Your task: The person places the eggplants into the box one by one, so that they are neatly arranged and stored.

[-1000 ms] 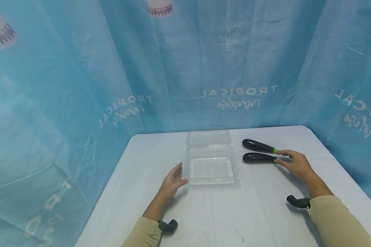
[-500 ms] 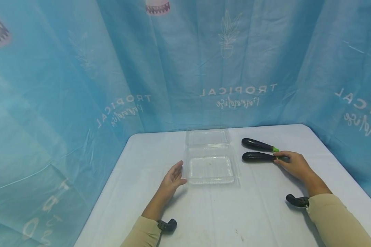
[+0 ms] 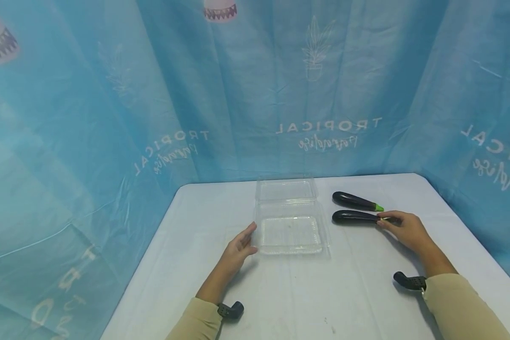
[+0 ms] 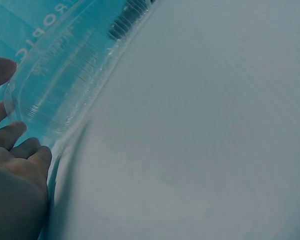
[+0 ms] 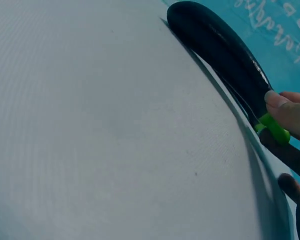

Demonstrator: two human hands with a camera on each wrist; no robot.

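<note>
My right hand (image 3: 407, 230) pinches the nearer eggplant (image 5: 222, 50) between thumb and fingers by its green stem end. This dark eggplant points left over the table, its stem end partly covered by my fingers in the head view. Just behind it lies a second eggplant (image 3: 357, 201) with a bright green stem. My left hand (image 3: 235, 252) is beside the left edge of a clear plastic clamshell box (image 3: 290, 250), fingers extended and thumb apart, fingertips right at its rim. The box lies with its lid (image 3: 286, 190) folded back toward the curtain.
A white cloth covers the table (image 3: 306, 293). Blue printed curtains (image 3: 323, 94) hang behind it and at both sides, close to the table's edges. A black wrist camera (image 3: 409, 280) sticks out from the right sleeve, another from the left.
The right thumb and fingers have come together on the nearer eggplant's stem end and drawn slightly away from the farther one. The left hand stays by the box.
</note>
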